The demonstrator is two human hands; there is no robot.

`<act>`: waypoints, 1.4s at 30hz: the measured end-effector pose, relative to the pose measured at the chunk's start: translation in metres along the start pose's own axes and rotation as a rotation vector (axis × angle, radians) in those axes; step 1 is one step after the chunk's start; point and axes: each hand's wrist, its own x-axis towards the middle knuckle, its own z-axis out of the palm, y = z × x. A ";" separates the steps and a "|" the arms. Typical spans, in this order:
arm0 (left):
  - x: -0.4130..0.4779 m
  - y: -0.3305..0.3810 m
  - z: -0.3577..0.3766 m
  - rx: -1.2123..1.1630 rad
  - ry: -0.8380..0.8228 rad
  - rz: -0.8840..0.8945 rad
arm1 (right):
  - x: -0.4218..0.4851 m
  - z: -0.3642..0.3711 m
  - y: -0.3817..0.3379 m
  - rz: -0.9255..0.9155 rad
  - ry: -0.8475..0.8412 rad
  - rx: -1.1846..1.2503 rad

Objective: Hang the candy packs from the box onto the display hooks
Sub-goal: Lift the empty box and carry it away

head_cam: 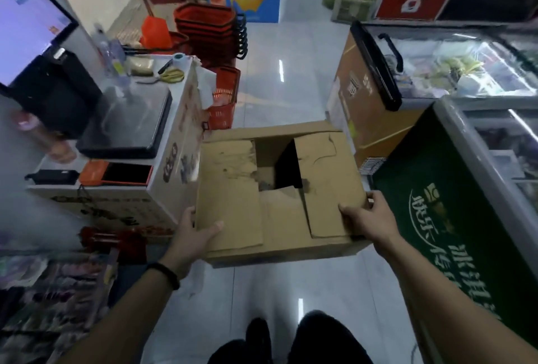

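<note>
One cardboard box is shown held above the tiled floor by two bare hands. The left hand is placed at the near left corner of the box: its thumb is laid flat over the top flap, while its fingers are wrapped around the left side wall. The right hand is placed at the near right corner: its thumb is pressed on the right top flap, and its fingers are curled over the right edge. Both hands are thus closed on the box, one at each near corner. A single dark band is worn on the left wrist.

Four top flaps are folded inward, and one dark opening is left near the middle of the box; the contents cannot be made out, so no candy packs can be counted. The box is seen between the checkout desk on the left and one green-fronted chest freezer on the right, close to the desk's right edge.

On the desk, one pair of yellow-handled scissors, one tape roll and one orange-edged payment terminal can be counted. One stack of red shopping baskets is seen on the floor beyond the desk. Packaged goods at the lower left are blurred.
</note>
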 end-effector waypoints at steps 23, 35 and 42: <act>0.489 0.242 0.019 0.026 0.135 -0.173 | 0.527 0.145 -0.313 -0.015 -0.258 -0.059; 0.745 0.372 -0.012 0.018 0.045 -0.151 | 0.713 0.212 -0.483 0.010 -0.166 -0.082; 0.870 0.420 -0.015 0.047 0.173 -0.146 | 0.852 0.273 -0.575 -0.063 -0.223 -0.182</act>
